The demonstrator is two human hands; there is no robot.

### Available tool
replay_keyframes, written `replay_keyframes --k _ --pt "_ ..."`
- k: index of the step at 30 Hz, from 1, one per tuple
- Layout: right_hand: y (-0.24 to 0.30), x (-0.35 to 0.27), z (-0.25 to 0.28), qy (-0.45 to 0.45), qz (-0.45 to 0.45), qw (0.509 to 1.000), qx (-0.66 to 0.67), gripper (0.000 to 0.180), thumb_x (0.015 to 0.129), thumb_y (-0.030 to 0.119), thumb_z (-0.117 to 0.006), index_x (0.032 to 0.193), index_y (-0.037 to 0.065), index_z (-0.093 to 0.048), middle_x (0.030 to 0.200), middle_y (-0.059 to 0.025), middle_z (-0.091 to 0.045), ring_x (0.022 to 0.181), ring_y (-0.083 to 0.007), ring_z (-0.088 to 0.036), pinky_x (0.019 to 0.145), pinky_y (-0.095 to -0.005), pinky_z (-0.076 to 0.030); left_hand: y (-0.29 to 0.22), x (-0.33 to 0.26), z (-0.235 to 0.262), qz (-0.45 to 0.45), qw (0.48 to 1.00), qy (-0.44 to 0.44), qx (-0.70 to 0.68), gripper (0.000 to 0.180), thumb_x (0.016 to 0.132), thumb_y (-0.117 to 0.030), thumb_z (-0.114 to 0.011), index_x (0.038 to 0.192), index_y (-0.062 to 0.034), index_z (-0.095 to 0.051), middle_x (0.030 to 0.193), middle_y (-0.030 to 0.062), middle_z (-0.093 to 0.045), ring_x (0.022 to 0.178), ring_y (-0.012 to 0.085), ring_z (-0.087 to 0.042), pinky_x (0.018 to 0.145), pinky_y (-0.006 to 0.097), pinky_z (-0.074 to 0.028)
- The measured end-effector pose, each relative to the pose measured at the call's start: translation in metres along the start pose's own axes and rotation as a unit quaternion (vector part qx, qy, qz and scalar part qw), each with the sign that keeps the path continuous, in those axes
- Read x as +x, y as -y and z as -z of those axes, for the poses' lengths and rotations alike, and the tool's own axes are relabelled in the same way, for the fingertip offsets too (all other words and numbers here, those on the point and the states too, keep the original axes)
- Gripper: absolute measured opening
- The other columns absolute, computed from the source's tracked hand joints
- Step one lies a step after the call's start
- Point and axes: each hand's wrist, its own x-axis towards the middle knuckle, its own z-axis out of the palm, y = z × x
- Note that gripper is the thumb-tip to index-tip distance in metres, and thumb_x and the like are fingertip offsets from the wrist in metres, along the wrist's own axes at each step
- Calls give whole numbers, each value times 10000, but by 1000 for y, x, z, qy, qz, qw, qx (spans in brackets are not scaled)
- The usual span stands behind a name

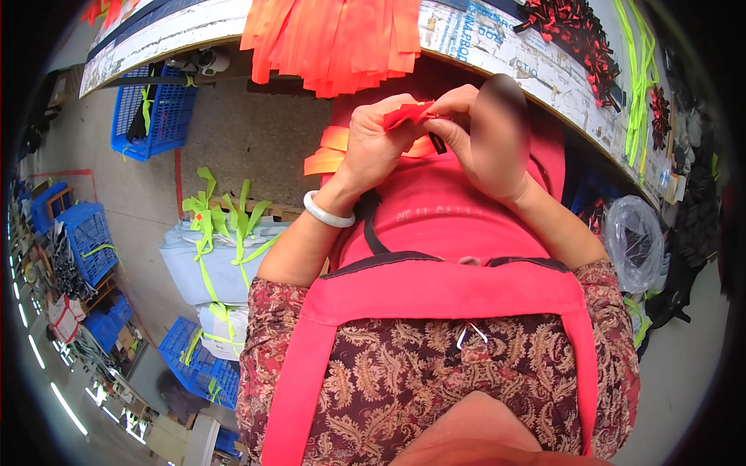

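Both my hands are raised above my lap, near the table's front edge. My left hand [378, 138] is closed, pinching a folded red-orange fabric strip [402, 116]. Thumb and finger of my right hand [486, 151] pinch the same strip at its right end; part of this hand is blurred. A small black piece [438, 143] hangs just below the fingertips, and I cannot tell what it is fixed to. Several orange strips [325, 161] lie on the pink apron [435, 206] beside my left wrist.
Bright orange strips [330, 43] hang over the edge of the table [497, 58]. Black-and-red pieces [575, 43] and yellow-green ribbons [639, 85] lie farther right. Blue crates [155, 113] and tied pale-blue bundles [194, 264] stand on the left. A clear plastic roll [633, 241] is at right.
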Motion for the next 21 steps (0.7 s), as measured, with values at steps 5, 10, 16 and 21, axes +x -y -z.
replay_keyframes --k 5,10,16,21 --pt "3 0 3 24 -1 999 -34 136 815 30 -715 929 4 -644 842 -53 -608 680 -101 -555 579 -233 -440 0 1 3 -106 990 -2 92 119 856 7 -656 967 6 -698 803 28 -626 662 66 -531 564 210 -421" --pt "3 1 2 20 11 999 -48 140 810 16 -714 932 9 -648 843 -53 -610 664 -107 -548 566 -233 -432 -2 1 6 -76 991 3 106 152 857 -1 -659 1005 4 -695 835 44 -636 679 81 -556 586 217 -453" --pt "0 1 3 27 25 997 -61 170 806 14 -720 961 10 -651 849 -54 -617 661 -99 -555 560 -223 -432 -3 0 7 24 1000 11 0 191 880 -46 -669 1062 13 -662 853 18 -631 687 57 -557 585 201 -453" --pt "3 1 2 35 -45 998 3 148 837 37 -714 959 -1 -640 873 -25 -627 697 -58 -547 581 -201 -442 -6 -1 7 19 999 -6 27 165 881 -57 -676 1030 11 -657 798 22 -637 636 58 -564 557 199 -458"
